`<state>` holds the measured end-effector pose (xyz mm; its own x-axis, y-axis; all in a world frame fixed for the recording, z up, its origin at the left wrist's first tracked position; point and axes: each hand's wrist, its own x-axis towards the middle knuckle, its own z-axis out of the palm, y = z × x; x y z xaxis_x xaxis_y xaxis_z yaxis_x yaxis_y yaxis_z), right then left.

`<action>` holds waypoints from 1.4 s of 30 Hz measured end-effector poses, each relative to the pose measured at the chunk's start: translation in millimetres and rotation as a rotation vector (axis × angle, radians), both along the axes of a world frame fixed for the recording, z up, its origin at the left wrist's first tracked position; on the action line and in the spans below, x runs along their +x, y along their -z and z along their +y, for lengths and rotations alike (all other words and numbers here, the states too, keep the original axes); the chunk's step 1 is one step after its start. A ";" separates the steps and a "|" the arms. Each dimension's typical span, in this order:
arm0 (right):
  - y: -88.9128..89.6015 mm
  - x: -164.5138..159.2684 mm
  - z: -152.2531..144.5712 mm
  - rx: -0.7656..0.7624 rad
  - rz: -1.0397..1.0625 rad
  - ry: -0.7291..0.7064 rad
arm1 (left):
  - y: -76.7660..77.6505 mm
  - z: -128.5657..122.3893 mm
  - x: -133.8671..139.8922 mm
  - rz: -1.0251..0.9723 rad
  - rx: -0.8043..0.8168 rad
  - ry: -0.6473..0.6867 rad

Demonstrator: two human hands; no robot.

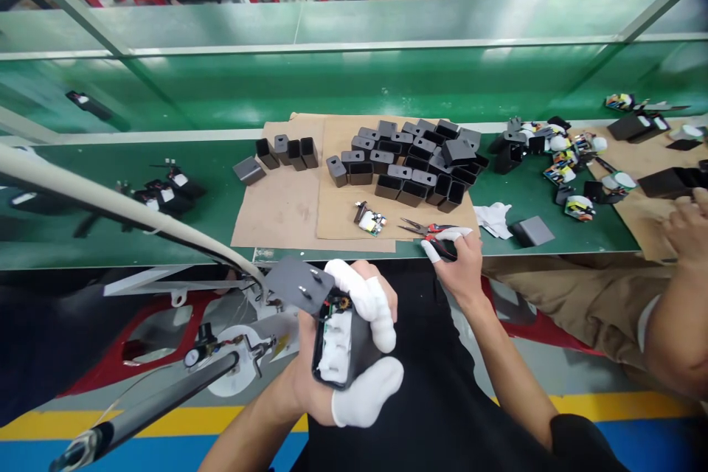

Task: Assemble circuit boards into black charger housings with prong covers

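Note:
My left hand, with white finger cots on several fingers, grips a black power adapter housing in front of my body. Its mouth faces up, showing white-covered parts and a bit of copper coil inside. A flat black end cap with two metal prongs tilts off its far end. My right hand, its thumb and a finger in white cots, closes around the handles of red-and-black long-nose pliers at the table's front edge. The pliers' jaws point left, near a loose circuit board.
Many black housings crowd the cardboard sheet. To the right lie a crumpled white cloth, a black housing and several circuit boards. A co-worker's hand is at far right. A pale hose crosses the left side.

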<state>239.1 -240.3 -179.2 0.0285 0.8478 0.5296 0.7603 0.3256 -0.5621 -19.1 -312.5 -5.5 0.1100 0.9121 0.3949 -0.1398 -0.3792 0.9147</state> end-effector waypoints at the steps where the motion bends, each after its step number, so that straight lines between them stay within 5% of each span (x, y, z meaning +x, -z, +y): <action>1: -10.6 -4.2 -4.3 0.012 0.019 0.002 | -1.4 -0.5 0.7 -0.014 0.003 0.011; 4: -58.4 -22.4 -27.4 0.050 0.148 -0.067 | -3.8 -3.4 2.6 0.041 -0.039 -0.056; 6: -97.0 -36.7 -46.7 0.073 0.377 -0.252 | -1.9 -5.5 2.3 0.165 -0.097 -0.162; 9: -142.9 -56.6 -65.8 0.096 0.325 -0.516 | 5.5 -7.1 -2.6 0.411 -0.157 -0.286; 11: -157.4 -67.0 -66.9 0.148 0.228 -0.598 | 10.4 -7.0 -8.1 0.547 -0.129 -0.328; 26: -154.5 -85.1 -61.8 0.013 0.145 -0.643 | 10.0 -2.8 -24.4 0.802 0.145 -0.335; 37: -144.7 -70.2 -46.2 0.284 -0.082 -0.726 | 1.2 1.8 -22.2 0.819 -0.227 -0.014; 42: -144.3 -59.3 -38.9 0.189 -0.123 -0.848 | 5.4 3.6 -23.4 0.686 -0.366 0.149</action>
